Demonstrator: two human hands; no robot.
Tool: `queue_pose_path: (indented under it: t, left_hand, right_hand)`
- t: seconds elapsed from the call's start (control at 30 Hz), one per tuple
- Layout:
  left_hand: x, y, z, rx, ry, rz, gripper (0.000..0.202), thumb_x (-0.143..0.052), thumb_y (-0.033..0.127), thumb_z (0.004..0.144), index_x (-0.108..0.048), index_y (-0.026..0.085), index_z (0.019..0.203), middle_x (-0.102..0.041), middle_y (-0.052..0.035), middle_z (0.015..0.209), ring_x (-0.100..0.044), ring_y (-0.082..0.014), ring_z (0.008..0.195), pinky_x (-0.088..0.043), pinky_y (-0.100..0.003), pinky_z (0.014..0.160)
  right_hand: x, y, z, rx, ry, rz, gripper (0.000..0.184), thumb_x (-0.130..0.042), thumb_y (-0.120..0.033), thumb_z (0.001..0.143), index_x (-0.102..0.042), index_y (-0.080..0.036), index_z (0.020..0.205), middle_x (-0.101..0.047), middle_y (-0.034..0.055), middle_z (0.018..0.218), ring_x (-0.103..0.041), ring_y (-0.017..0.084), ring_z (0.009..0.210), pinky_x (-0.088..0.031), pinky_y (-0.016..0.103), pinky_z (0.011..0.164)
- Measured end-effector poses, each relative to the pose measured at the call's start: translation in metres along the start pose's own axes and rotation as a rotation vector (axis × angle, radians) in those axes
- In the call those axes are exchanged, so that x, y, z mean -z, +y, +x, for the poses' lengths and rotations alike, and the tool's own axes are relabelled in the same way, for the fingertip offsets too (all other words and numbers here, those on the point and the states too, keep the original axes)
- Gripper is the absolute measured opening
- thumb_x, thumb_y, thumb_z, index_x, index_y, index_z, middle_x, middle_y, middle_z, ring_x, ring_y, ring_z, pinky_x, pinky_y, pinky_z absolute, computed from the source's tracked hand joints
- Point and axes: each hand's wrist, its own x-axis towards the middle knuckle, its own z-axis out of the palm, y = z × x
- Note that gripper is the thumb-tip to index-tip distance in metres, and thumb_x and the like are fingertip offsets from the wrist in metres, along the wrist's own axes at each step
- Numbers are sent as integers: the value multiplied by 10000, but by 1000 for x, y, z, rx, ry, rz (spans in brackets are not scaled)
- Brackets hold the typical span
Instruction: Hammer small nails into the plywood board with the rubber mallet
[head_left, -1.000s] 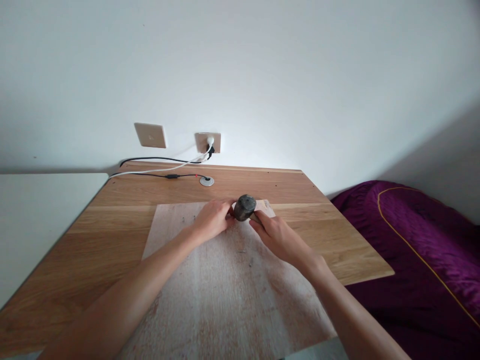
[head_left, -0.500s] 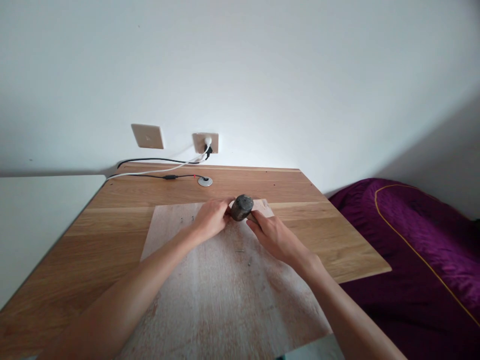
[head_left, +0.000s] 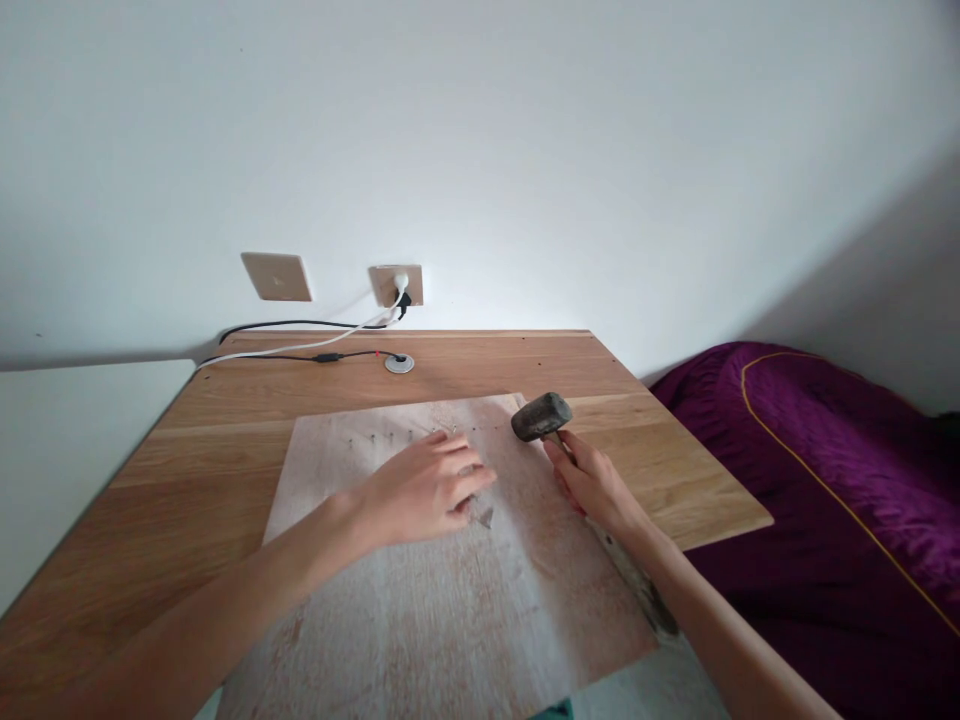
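Note:
My right hand (head_left: 592,478) is wrapped round the handle of a dark-headed mallet (head_left: 541,416), which it holds over the right side of a pale wooden board (head_left: 420,620). The long handle runs back under my right forearm. My left hand (head_left: 427,488) hovers low over the board's middle, fingers loosely bent and apart, with nothing visible in them. A row of several small nails (head_left: 373,438) stands up along the board's far edge, just beyond my left fingers. Beside those fingertips a small dark patch (head_left: 486,517) shows; whether it is shadow or loose nails I cannot make out.
The board lies on a wooden desk (head_left: 697,480). Black and white cables (head_left: 300,352) run across its back to a wall socket (head_left: 396,286) and a round grommet (head_left: 399,364). A white panel (head_left: 82,450) borders the left; purple cloth (head_left: 810,520) lies to the right.
My left hand has left the far edge and come back toward me, its fingers loosening. The mallet has moved right with my right hand, bringing the row of nails into view.

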Motion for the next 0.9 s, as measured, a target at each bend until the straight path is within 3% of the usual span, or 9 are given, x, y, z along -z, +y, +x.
queue_pose_path:
  t: [0.13,0.27,0.37,0.47,0.57,0.9]
  left_hand:
    - [-1,20,-6,-70,-60,137,130,-652,95,918,-675,180,1014,-709,-37,839,-669,-229,840,-514,-359,789]
    - [-6,19,-1,-81,-29,160,125,-632,72,931,-682,170,990,-699,-24,801,-665,-221,799,-502,-358,768]
    - [-13,1,11,75,79,62,149,-651,83,926,-722,187,1004,-738,-32,860,-695,-229,866,-514,-377,827]
    - [-23,-23,25,362,241,-151,178,-676,69,901,-751,210,981,-786,-25,929,-731,-209,892,-533,-341,829]
    - [-33,-41,35,554,258,-298,165,-700,66,879,-759,210,937,-809,-21,913,-760,-197,845,-551,-301,774]
    - [-44,-45,41,604,255,-266,176,-726,47,847,-765,205,915,-815,-28,879,-776,-207,811,-568,-301,757]
  right_hand:
    - [-1,4,2,21,3,12,301,-406,-495,1023,-579,-268,930,-594,-24,559,-673,230,571,-425,284,571]
    - [-4,3,2,105,36,-37,253,-433,-453,1005,-598,-269,951,-752,71,810,-766,288,868,-454,292,688]
    - [-5,2,-1,120,36,-56,257,-416,-442,1018,-600,-269,973,-778,93,905,-765,304,951,-446,297,727]
    - [-5,2,-1,113,37,-48,267,-404,-446,1030,-591,-266,969,-777,91,899,-765,302,941,-437,294,719]
    - [-4,4,0,119,32,-22,274,-403,-452,1030,-587,-259,965,-778,94,908,-762,296,923,-440,293,727]
    - [-5,1,-2,135,37,-52,263,-398,-409,1038,-604,-249,1008,-776,95,900,-760,298,921,-428,291,711]
